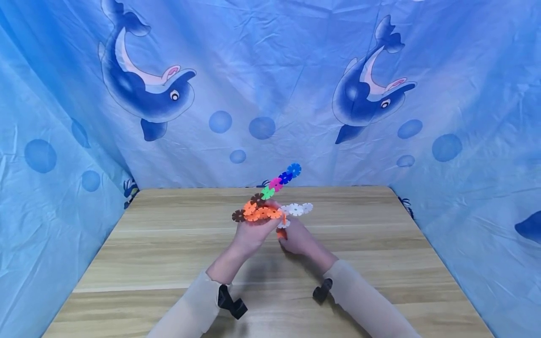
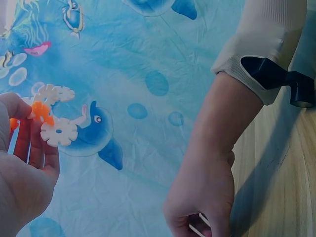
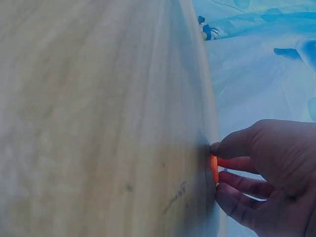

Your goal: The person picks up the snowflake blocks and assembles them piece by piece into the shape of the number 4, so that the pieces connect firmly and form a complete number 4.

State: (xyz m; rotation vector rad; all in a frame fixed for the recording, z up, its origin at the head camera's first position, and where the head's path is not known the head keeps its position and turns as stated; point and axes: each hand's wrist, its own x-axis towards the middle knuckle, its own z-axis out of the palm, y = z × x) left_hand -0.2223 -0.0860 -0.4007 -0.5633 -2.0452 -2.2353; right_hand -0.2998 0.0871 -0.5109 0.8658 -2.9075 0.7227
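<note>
My left hand (image 1: 252, 236) grips a joined figure of notched plastic snowflake discs above the table. One arm of the figure runs up to the right through a brown, a green disc (image 1: 267, 193), a pink, a dark blue and a light blue disc (image 1: 294, 170). Several orange discs (image 1: 263, 213) form its middle, and white discs (image 1: 295, 209) stick out to the right. Just below, my right hand (image 1: 299, 238) pinches an orange disc (image 3: 214, 169) between thumb and fingertips, seen edge-on in the right wrist view. Whether this disc touches the figure, I cannot tell.
A wood-grain table (image 1: 169, 263) spreads under both hands. Behind it and at both sides hangs a blue cloth (image 1: 287, 84) printed with dolphins and bubbles. Black mounts (image 1: 231, 303) sit on both wrists, over light sleeves.
</note>
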